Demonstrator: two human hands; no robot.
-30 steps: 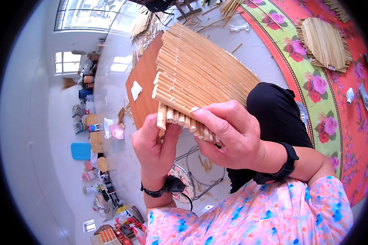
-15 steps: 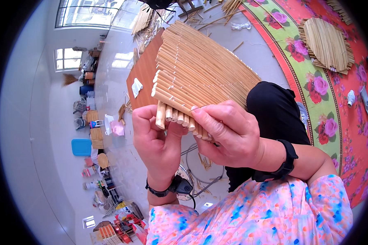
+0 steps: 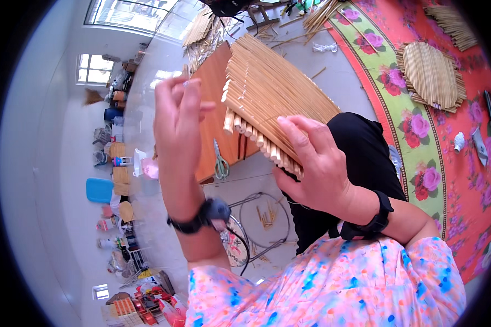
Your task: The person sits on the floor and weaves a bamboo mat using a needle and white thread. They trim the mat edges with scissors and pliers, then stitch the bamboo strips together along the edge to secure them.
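The left hand (image 3: 177,111) has left the stick mat's (image 3: 281,82) seven-o'clock corner and risen apart from it at nine o'clock, fingers curled. The right hand's (image 3: 324,169) fingertip pinch has loosened, its fingers now spread over the five-o'clock edge. Green-handled scissors (image 3: 221,168) have come into view at the tabletop's (image 3: 204,155) six o'clock.

No text, label, number or sign can be read — not one.
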